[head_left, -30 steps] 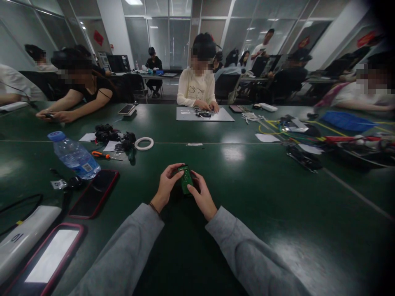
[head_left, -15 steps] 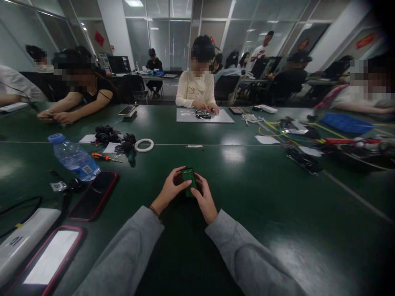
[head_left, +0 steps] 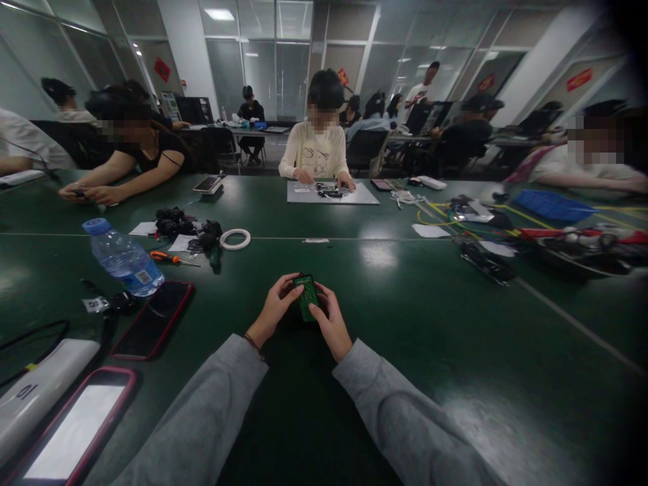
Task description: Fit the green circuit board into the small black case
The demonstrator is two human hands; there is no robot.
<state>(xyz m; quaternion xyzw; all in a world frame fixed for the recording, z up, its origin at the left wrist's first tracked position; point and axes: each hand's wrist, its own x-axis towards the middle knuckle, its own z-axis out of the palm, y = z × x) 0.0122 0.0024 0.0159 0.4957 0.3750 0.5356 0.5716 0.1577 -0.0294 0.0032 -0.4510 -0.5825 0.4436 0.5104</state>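
Now, the board (head_left: 308,297): it is green and held in both hands, out in front of the grey sleeves (head_left: 202,405).
Which way it points: its long side runs away from the sleeves, and the far end tips a little to the left.
Left hand (head_left: 274,305): it grips the board from the left, fingers bent, thumb on the face near the far end.
Right hand (head_left: 336,324): it grips the board from the right, thumb lower down, toward the near end; some fingers are hidden.
Nearer hand: neither one, since both touch the board and it sits between them.
Under the board: too dark to tell whether it touches the table (head_left: 415,378).
Bottle (head_left: 119,256): well off to the left, blue cap on; it looks clear inside, but how full is hard to tell.
Blue box (head_left: 554,204): far off to the right; what is in it cannot be seen.
Dark phone (head_left: 154,320): just by the bottle, on the near side.
Bright phone (head_left: 75,432): closer in on the left, screen lit.
Screwdriver (head_left: 166,256): orange handle, between the bottle and the white ring (head_left: 235,247).
Person across (head_left: 318,145): straight past the board, hands by dark bits on a pale mat (head_left: 362,198).
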